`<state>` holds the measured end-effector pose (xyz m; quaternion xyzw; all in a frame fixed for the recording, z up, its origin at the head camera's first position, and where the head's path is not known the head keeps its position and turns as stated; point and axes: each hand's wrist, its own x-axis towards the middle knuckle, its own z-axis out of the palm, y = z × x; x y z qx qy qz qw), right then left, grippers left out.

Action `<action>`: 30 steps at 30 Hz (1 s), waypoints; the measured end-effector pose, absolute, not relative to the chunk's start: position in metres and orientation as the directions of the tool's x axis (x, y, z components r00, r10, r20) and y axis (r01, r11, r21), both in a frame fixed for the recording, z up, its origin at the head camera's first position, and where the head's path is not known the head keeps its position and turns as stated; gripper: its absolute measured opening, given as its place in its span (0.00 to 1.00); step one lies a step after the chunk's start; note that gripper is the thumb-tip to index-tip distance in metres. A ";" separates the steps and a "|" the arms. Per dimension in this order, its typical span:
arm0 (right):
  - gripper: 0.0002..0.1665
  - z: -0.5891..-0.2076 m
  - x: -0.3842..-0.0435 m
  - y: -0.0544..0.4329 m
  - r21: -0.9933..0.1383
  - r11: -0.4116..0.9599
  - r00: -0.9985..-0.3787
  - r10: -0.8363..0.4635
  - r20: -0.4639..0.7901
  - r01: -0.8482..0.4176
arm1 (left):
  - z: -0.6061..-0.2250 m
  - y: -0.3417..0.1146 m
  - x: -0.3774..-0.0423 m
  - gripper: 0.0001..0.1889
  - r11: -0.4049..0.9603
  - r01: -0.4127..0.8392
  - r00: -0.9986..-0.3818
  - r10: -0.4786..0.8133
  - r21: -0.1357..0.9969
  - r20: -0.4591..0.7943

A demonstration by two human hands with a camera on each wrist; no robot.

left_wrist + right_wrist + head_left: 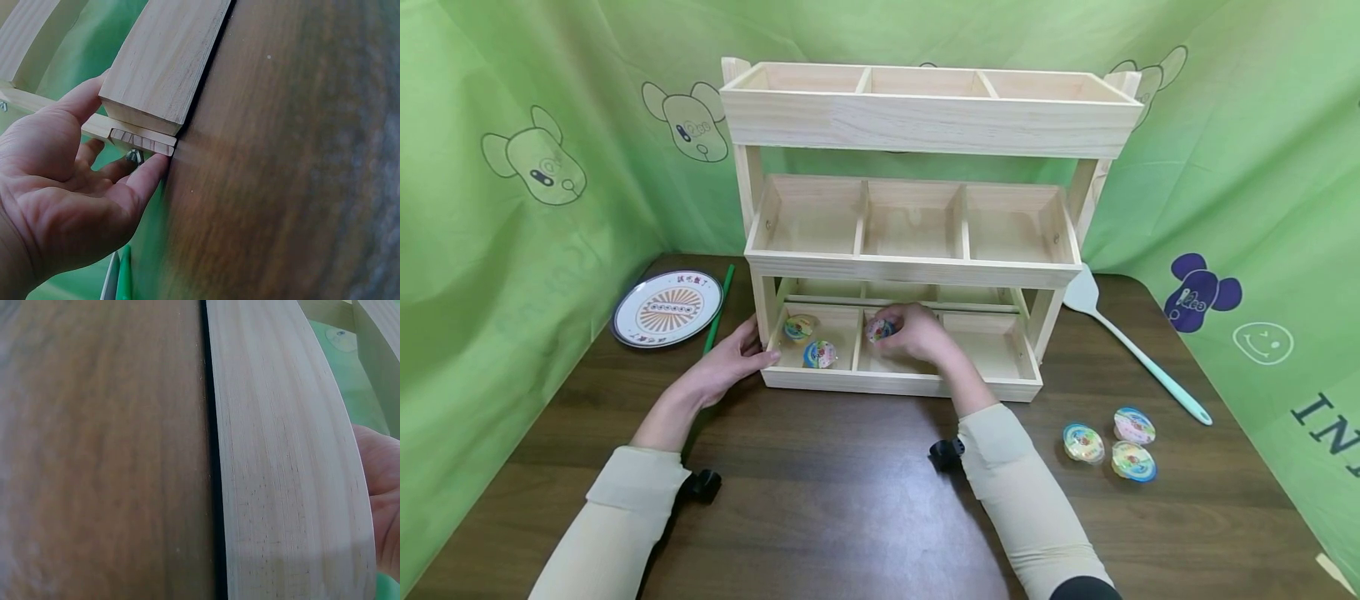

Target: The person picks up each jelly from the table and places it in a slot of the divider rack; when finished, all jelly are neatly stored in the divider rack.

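A three-tier wooden rack (pixel 925 267) stands on the table. At the left end of its bottom tier, my left hand (pixel 732 367) grips the corner; in the left wrist view the thumb (pixel 87 97) lies against the tray and the fingers (pixel 147 178) reach round the leg. Inside the bottom tier's middle compartment, my right hand (pixel 917 333) pinches a small jelly cup (pixel 878 330) with a printed lid. Two more jelly cups, a yellowish one (pixel 800 327) and a blue-and-pink one (pixel 820 355), lie in the left compartment. The tray's front board hides much of the right hand in the right wrist view.
Several jelly cups (pixel 1133 426) lie grouped on the table at the right. A pale blue spatula (pixel 1138 354) lies beside the rack's right leg. Left of the rack are a white plate (pixel 668 308) with a dark rim and a green stick (pixel 721 304). Green cloth hangs behind.
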<state>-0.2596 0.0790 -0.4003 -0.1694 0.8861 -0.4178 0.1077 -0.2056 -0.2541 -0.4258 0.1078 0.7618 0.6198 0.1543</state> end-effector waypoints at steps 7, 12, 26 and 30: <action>0.36 -0.395 -0.258 0.084 -0.768 0.603 -0.916 -0.398 -0.054 -0.216 | -0.426 -0.256 -0.206 0.49 0.201 -0.035 -0.929 0.355 0.979 -0.106; 0.35 -0.391 -0.257 0.093 -0.793 0.579 -0.918 -0.391 -0.065 -0.190 | -0.427 -0.256 -0.206 0.49 0.197 -0.032 -0.928 0.359 0.980 -0.103; 0.22 -0.380 -0.247 0.122 -0.859 0.431 -0.862 -0.507 0.025 -0.278 | -0.429 -0.255 -0.207 0.48 0.198 -0.033 -0.930 0.352 0.980 -0.103; 0.23 -0.377 -0.242 0.130 -0.853 0.436 -0.855 -0.519 0.020 -0.285 | -0.428 -0.256 -0.206 0.48 0.206 -0.033 -0.931 0.351 0.978 -0.105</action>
